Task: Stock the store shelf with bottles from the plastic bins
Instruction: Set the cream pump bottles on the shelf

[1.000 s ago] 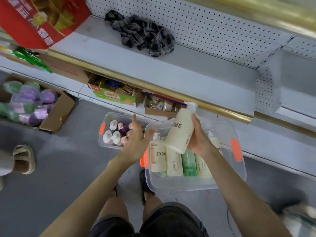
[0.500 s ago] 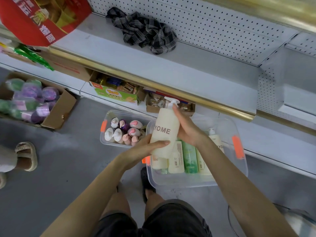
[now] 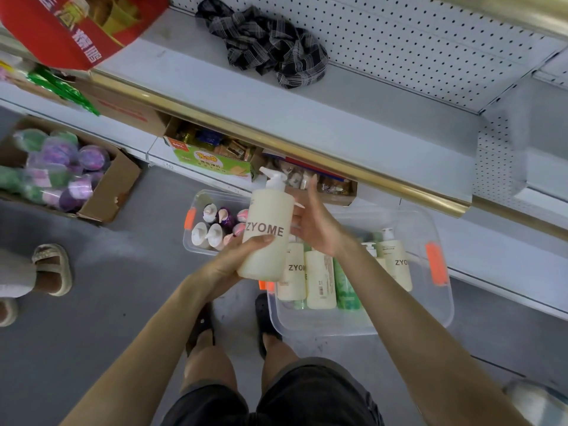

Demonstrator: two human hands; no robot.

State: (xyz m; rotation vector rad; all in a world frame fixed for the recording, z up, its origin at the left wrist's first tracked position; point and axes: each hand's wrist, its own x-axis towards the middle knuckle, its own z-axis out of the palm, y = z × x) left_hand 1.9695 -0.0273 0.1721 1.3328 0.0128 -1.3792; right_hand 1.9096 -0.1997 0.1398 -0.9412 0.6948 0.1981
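My left hand [image 3: 236, 256] grips the lower half of a cream ZYOME pump bottle [image 3: 267, 229], held upright above the bins. My right hand [image 3: 316, 226] is beside the bottle's right side with straight fingers, palm toward it. Below, a large clear plastic bin [image 3: 442, 305] on the floor holds several cream and green pump bottles [image 3: 319, 278]. A smaller clear bin [image 3: 196, 204] to its left holds small white, pink and purple bottles. The grey store shelf [image 3: 307, 99] with a gold front edge runs above the bins.
A dark plaid cloth [image 3: 270, 44] lies on the shelf. Boxes of snacks [image 3: 209, 155] sit on the lower shelf. A cardboard box of purple and green tubs [image 3: 61, 170] stands on the floor at left, near another person's sandalled foot [image 3: 52, 269].
The bottle has passed from my right hand to my left and risen upright. My right hand has let go and opened beside it.
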